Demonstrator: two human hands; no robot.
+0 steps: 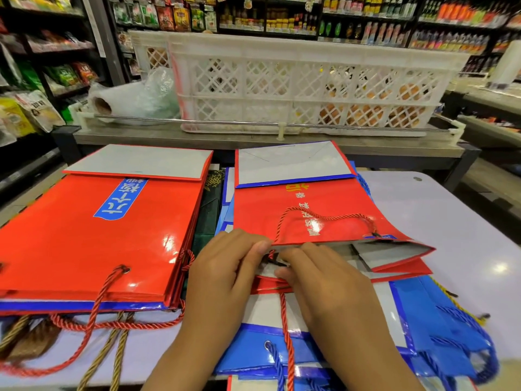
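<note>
As it lies flat on the bench point(451, 215), the red gift bag point(310, 198) has its long axis on the 12–6 line. The folded grey base flap is at 12 o'clock and the mouth is at 6 o'clock, toward the person. The mouth is parted, with the upper lip lifted and the 3 o'clock corner gaping.

Left hand point(225, 266): grip pinching the upper lip at its 9 o'clock corner, thumb tip on the edge.
Right hand point(329, 280): fingers curled onto the lower lip by the cord knot, close beside the left hand.

Red cord handle point(324, 217) lies looped on the top panel. The bag sits on blue bags point(439, 314), which stick out at 4–6 o'clock.

- 9 o'clock: stack of red bags point(93, 235) just beside, dark green bag point(207, 213) in the gap.
- 3 o'clock: bare bench, open room.
- 12 o'clock: bench edge, then white crate point(310, 80) on a rear bench.
</note>
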